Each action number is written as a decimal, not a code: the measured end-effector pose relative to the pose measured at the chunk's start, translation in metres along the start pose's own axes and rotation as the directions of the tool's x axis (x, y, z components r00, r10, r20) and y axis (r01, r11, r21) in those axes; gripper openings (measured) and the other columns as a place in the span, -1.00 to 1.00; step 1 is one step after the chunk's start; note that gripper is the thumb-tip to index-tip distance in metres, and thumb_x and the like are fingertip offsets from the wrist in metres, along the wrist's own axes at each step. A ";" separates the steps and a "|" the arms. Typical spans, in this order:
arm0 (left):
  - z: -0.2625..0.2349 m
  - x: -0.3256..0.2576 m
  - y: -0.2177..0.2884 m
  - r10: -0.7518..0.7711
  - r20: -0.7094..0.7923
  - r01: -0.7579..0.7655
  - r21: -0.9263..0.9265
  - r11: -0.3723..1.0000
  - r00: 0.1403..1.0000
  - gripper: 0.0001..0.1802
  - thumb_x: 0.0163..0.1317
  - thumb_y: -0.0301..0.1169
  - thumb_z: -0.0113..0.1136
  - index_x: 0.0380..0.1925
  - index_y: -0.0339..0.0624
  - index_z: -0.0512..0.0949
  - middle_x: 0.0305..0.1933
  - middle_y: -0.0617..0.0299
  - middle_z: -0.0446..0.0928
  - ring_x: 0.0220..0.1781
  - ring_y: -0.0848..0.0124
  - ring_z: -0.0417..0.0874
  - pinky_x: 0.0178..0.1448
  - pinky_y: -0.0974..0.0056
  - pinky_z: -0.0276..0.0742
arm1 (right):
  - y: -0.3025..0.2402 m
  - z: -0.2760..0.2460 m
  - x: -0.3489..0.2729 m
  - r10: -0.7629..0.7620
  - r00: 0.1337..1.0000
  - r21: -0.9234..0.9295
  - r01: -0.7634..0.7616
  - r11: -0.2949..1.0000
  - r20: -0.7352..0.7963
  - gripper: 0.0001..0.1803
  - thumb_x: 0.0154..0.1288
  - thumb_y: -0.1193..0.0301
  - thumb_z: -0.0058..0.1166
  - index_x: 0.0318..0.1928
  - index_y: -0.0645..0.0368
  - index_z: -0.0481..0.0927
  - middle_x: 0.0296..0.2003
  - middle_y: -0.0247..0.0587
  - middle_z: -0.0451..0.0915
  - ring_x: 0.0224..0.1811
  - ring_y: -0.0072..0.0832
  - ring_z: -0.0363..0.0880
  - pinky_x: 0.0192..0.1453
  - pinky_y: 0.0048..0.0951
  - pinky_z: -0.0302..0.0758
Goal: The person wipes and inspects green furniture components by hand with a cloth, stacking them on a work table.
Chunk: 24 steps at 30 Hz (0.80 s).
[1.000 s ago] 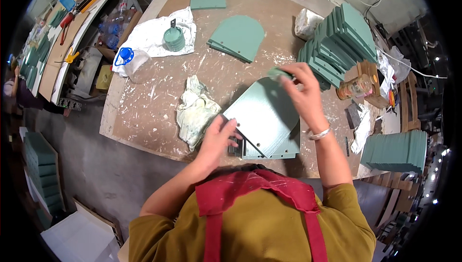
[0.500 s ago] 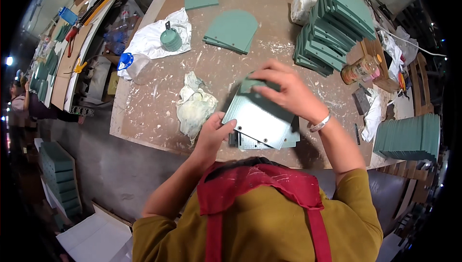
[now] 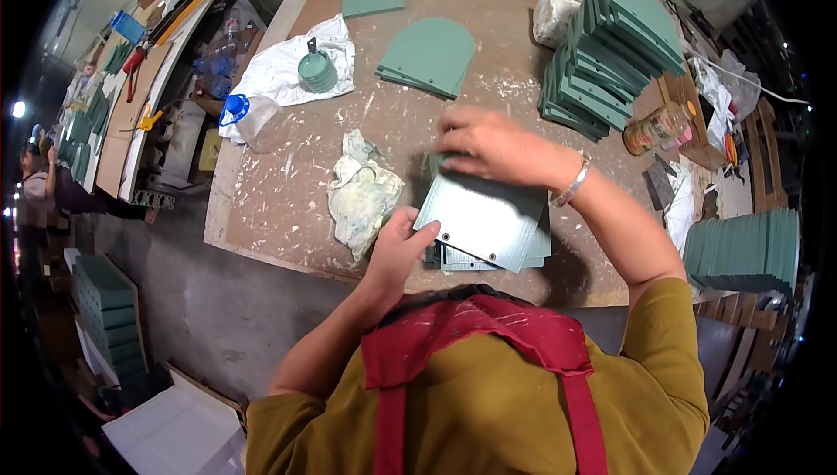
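A flat panel [image 3: 479, 218] with a shiny, light-catching face and two small holes along its near edge lies on other panels in front of me. My left hand [image 3: 403, 244] grips its left edge, thumb on top. Over the panel's far end is my right hand [image 3: 506, 150], fingers curled down; a bit of green shows under them, and I cannot make out what they hold. Left of the panel lies a crumpled, stained rag [image 3: 364, 200]. Farther off are several round-topped green panels [image 3: 427, 54] and a green-coated cup [image 3: 317, 71] on a white cloth [image 3: 336, 37].
A tall stack of green panels [image 3: 610, 47] stands at the back right, beside a jar [image 3: 652, 130]. A clear bottle with a blue cap [image 3: 248, 117] is at the left edge of the worktable [image 3: 288, 187]. More panels [image 3: 741, 248] stand in a row at far right.
My right hand has turned, its fingers now curled lower over the panel's far end. My left hand keeps its grip on the left edge. The whole view has shifted slightly.
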State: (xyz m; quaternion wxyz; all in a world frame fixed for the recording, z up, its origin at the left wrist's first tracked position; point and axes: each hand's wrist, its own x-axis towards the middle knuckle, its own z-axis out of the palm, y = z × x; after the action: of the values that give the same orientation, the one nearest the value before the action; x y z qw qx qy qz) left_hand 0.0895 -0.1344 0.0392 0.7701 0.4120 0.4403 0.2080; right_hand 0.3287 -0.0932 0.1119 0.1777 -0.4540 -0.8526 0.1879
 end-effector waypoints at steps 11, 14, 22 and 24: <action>0.000 -0.003 0.002 -0.035 0.014 0.035 -0.008 0.999 0.999 -0.83 0.41 -0.39 0.20 -0.09 -0.09 0.43 -0.21 0.41 0.57 -0.25 0.65 0.45 -0.17 0.47 0.32 | -0.011 -0.012 0.002 -0.025 1.000 -0.050 0.025 0.998 0.002 -0.75 0.20 0.38 0.24 -0.15 0.24 0.65 -0.16 -0.04 0.54 -0.01 -0.06 0.56 0.04 -0.14 0.53; -0.001 -0.002 0.000 -0.034 0.032 0.035 -0.046 0.998 0.999 -0.84 0.41 -0.41 0.20 -0.10 -0.09 0.43 -0.20 0.41 0.57 -0.25 0.65 0.45 -0.17 0.47 0.32 | -0.012 -0.004 -0.001 -0.062 0.998 0.042 0.061 0.997 0.029 -0.77 0.21 0.38 0.24 -0.18 0.24 0.65 -0.17 -0.04 0.55 -0.02 -0.06 0.56 0.04 -0.13 0.53; 0.003 -0.005 -0.002 -0.008 0.001 0.008 -0.073 0.997 1.000 -0.85 0.39 -0.41 0.23 -0.16 -0.14 0.46 -0.28 0.41 0.52 -0.31 0.64 0.41 -0.22 0.45 0.32 | -0.013 -0.003 -0.004 -0.049 0.999 0.048 0.049 0.998 -0.008 -0.75 0.24 0.37 0.24 -0.14 0.24 0.64 -0.12 -0.03 0.54 -0.02 -0.06 0.57 0.05 -0.13 0.53; 0.001 -0.005 -0.003 -0.009 0.019 0.010 -0.062 0.998 1.000 -0.84 0.39 -0.39 0.22 -0.14 -0.14 0.45 -0.26 0.40 0.53 -0.27 0.63 0.42 -0.19 0.45 0.33 | -0.003 0.001 -0.003 -0.040 0.999 0.014 0.040 0.999 0.015 -0.72 0.25 0.37 0.26 -0.06 0.22 0.66 -0.10 -0.04 0.56 -0.03 -0.08 0.60 0.05 -0.17 0.56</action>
State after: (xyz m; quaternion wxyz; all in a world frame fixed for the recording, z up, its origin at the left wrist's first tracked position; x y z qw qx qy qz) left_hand 0.0877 -0.1400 0.0391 0.7876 0.3879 0.4283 0.2139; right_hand 0.3272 -0.0973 0.1122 0.1781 -0.4343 -0.8615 0.1938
